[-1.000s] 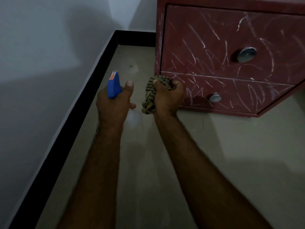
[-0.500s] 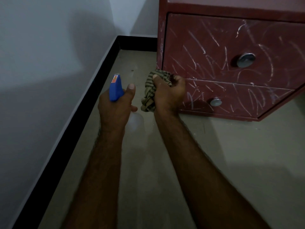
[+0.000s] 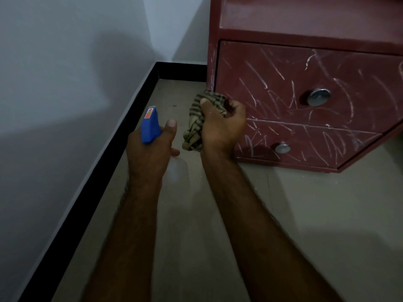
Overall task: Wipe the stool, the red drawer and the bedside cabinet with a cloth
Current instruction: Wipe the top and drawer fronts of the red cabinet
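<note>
This is a room in a home, most likely a bedroom corner. The landmark is a low red bedside cabinet [image 3: 305, 16] standing directly on the floor, with an upper drawer [image 3: 272, 83] and a lower drawer [image 3: 316, 144], each fitted with a round metal knob [image 3: 318, 97]. Its fronts are worn and crossed with pale scratches [image 3: 250, 88], as on well-used household furniture. Left of and behind the cabinet, two plain white walls [image 3: 65, 83] meet in a corner, edged at the bottom by a black skirting board [image 3: 122, 136]. In front of the cabinet lies a smooth beige floor [image 3: 327, 214]. The light is dim.
</note>
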The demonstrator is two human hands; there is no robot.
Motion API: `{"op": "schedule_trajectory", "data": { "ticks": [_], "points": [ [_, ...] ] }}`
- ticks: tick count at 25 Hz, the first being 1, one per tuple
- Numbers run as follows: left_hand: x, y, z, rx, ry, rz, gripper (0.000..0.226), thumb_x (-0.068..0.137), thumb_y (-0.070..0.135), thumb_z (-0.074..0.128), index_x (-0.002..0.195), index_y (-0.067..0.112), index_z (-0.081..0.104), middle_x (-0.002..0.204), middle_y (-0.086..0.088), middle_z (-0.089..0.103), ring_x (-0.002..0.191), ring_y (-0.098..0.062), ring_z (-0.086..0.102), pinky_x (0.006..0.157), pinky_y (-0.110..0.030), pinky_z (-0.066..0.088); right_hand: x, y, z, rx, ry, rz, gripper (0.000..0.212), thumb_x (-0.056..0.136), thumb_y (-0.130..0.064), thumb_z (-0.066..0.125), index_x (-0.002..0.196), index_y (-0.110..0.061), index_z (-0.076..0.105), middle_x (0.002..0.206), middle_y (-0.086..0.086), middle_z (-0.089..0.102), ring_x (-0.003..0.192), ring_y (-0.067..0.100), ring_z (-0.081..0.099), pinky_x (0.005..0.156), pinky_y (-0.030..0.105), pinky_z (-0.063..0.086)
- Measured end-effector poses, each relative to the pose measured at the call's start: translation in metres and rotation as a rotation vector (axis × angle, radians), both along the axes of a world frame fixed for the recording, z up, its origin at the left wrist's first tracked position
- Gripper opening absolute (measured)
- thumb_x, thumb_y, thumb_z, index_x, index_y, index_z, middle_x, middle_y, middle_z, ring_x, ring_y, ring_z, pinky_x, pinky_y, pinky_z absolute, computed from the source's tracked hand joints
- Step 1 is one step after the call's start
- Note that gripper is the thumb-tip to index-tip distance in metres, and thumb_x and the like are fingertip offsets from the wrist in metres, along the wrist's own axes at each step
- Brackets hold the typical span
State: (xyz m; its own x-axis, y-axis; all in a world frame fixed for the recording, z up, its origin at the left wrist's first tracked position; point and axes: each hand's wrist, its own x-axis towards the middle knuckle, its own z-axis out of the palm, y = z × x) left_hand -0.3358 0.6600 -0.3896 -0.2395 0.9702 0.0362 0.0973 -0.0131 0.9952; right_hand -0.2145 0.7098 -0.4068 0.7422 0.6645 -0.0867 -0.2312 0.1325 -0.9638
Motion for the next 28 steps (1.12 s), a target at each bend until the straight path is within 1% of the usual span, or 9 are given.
{"op": "schedule_trajectory", "data": {
  "ticks": [4, 7, 9, 13, 15, 20, 24, 26, 28],
  "points": [
    [0.000, 0.000, -0.002, -0.032, -0.004, 0.004, 0.024, 0.092, 0.039, 0.072, 0.084, 0.020, 0.060, 0.081, -0.007, 0.064, 0.068, -0.025, 0.073, 0.069, -0.036, 0.056, -0.003, -0.004, -0.001, -0.015, 0.047, 0.002, 0.044, 0.078, -0.018, 0.089, 0.113, -0.018, 0.063, 0.097, -0.001, 0.075, 0.085, 0.019, 0.076, 0.071, 0.043, 0.067],
    [-0.002, 0.000, 0.001, -0.027, 0.010, 0.007, 0.024, 0.091, 0.040, 0.071, 0.081, 0.023, 0.058, 0.079, -0.006, 0.065, 0.066, -0.021, 0.073, 0.072, -0.035, 0.057, -0.008, -0.010, -0.011, -0.060, 0.075, -0.013, 0.053, 0.069, -0.027, 0.089, 0.114, -0.018, 0.063, 0.104, 0.004, 0.074, 0.089, 0.025, 0.076, 0.070, 0.048, 0.066],
    [-0.002, -0.001, 0.002, -0.021, 0.020, 0.008, 0.023, 0.092, 0.040, 0.070, 0.082, 0.024, 0.058, 0.080, -0.006, 0.065, 0.067, -0.020, 0.073, 0.072, -0.034, 0.056, -0.008, -0.007, 0.000, -0.026, 0.053, -0.017, 0.053, 0.069, -0.028, 0.090, 0.114, -0.018, 0.063, 0.102, 0.003, 0.074, 0.087, 0.023, 0.076, 0.071, 0.047, 0.066],
    [0.000, -0.003, 0.001, -0.040, 0.007, 0.020, 0.023, 0.091, 0.041, 0.072, 0.084, 0.022, 0.060, 0.081, -0.006, 0.066, 0.070, -0.025, 0.073, 0.078, -0.045, 0.060, -0.002, -0.001, 0.033, 0.070, 0.006, -0.002, 0.052, 0.076, -0.027, 0.090, 0.119, -0.022, 0.061, 0.105, -0.004, 0.070, 0.091, 0.015, 0.074, 0.074, 0.042, 0.066],
    [0.000, -0.003, 0.001, -0.051, 0.011, 0.019, 0.022, 0.091, 0.041, 0.071, 0.085, 0.023, 0.060, 0.081, -0.005, 0.066, 0.070, -0.025, 0.073, 0.080, -0.047, 0.060, -0.002, -0.003, 0.030, 0.041, 0.031, 0.008, 0.053, 0.077, -0.028, 0.090, 0.121, -0.024, 0.060, 0.104, -0.006, 0.070, 0.090, 0.014, 0.074, 0.073, 0.041, 0.066],
    [-0.002, -0.005, 0.006, -0.042, -0.007, 0.008, 0.019, 0.092, 0.039, 0.071, 0.085, 0.026, 0.058, 0.081, -0.005, 0.065, 0.071, -0.025, 0.073, 0.077, -0.043, 0.060, -0.002, -0.012, 0.004, -0.039, 0.097, -0.019, 0.047, 0.075, -0.020, 0.091, 0.111, -0.023, 0.062, 0.105, 0.001, 0.073, 0.090, 0.022, 0.076, 0.076, 0.046, 0.066],
    [-0.001, -0.006, 0.008, -0.042, 0.011, 0.010, 0.019, 0.093, 0.038, 0.070, 0.084, 0.025, 0.058, 0.082, -0.007, 0.065, 0.068, -0.021, 0.072, 0.068, -0.030, 0.052, 0.005, -0.008, 0.032, 0.008, 0.039, -0.004, 0.053, 0.077, -0.025, 0.090, 0.121, -0.021, 0.061, 0.105, -0.001, 0.072, 0.088, 0.016, 0.075, 0.072, 0.039, 0.066],
    [-0.001, -0.007, 0.008, -0.047, 0.021, 0.008, 0.019, 0.093, 0.038, 0.069, 0.085, 0.026, 0.057, 0.085, -0.009, 0.066, 0.070, -0.023, 0.072, 0.069, -0.028, 0.050, 0.007, -0.006, 0.040, 0.057, 0.038, -0.002, 0.054, 0.078, -0.023, 0.090, 0.122, -0.020, 0.060, 0.108, 0.001, 0.071, 0.090, 0.016, 0.074, 0.071, 0.036, 0.066],
    [0.000, -0.009, 0.010, -0.043, 0.022, 0.006, 0.019, 0.094, 0.038, 0.068, 0.084, 0.032, 0.054, 0.089, -0.010, 0.067, 0.071, -0.024, 0.072, 0.072, -0.031, 0.052, 0.006, -0.006, 0.037, 0.052, 0.049, 0.012, 0.054, 0.078, -0.022, 0.090, 0.123, -0.019, 0.060, 0.108, 0.001, 0.071, 0.091, 0.017, 0.074, 0.070, 0.034, 0.066]
  ]
}}
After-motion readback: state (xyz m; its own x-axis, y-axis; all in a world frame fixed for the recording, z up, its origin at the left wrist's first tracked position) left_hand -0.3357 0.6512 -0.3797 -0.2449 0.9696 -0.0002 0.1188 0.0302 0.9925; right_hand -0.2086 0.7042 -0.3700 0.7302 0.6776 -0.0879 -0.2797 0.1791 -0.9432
